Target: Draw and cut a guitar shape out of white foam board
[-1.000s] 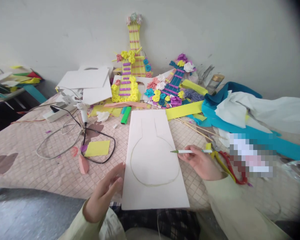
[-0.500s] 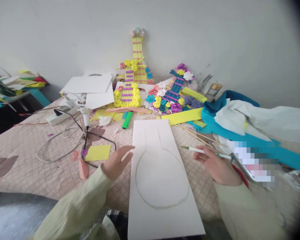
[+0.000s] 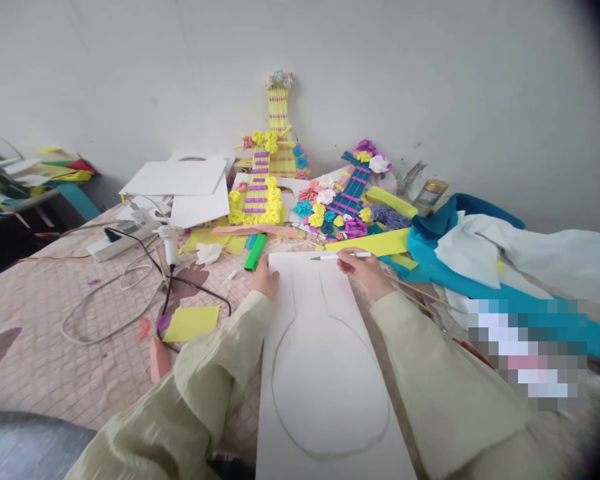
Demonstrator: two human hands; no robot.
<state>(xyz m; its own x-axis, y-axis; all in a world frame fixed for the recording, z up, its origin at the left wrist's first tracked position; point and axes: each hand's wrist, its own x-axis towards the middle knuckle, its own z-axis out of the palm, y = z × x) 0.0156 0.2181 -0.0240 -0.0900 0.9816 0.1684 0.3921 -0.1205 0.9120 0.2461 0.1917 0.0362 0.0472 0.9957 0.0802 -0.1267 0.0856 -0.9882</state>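
Observation:
A long white board (image 3: 330, 393) lies in front of me, bearing a greenish outline of a rounded body with two neck lines above it. At the board's far left corner, my left hand (image 3: 266, 277) is closed on the edge, thumb over the top. My right hand (image 3: 365, 270) pinches a white pen (image 3: 333, 257) with a dark green tip. The pen lies almost level over the board's far end, its tip pointing left, just beyond the neck lines. Whether the tip touches the board I cannot tell.
Decorated paper guitars (image 3: 255, 183) lean at the wall. A green marker (image 3: 255, 252) lies by the far left corner. Left are a glue gun (image 3: 171, 247), cables and a power strip (image 3: 123, 243). Blue cloth-like sheets (image 3: 445, 260) and thin sticks (image 3: 430, 293) are at right.
Both hands have moved forward to the board's far end. My left hand has taken hold of its corner, and my right has brought the pen left over the board. The view has shifted slightly.

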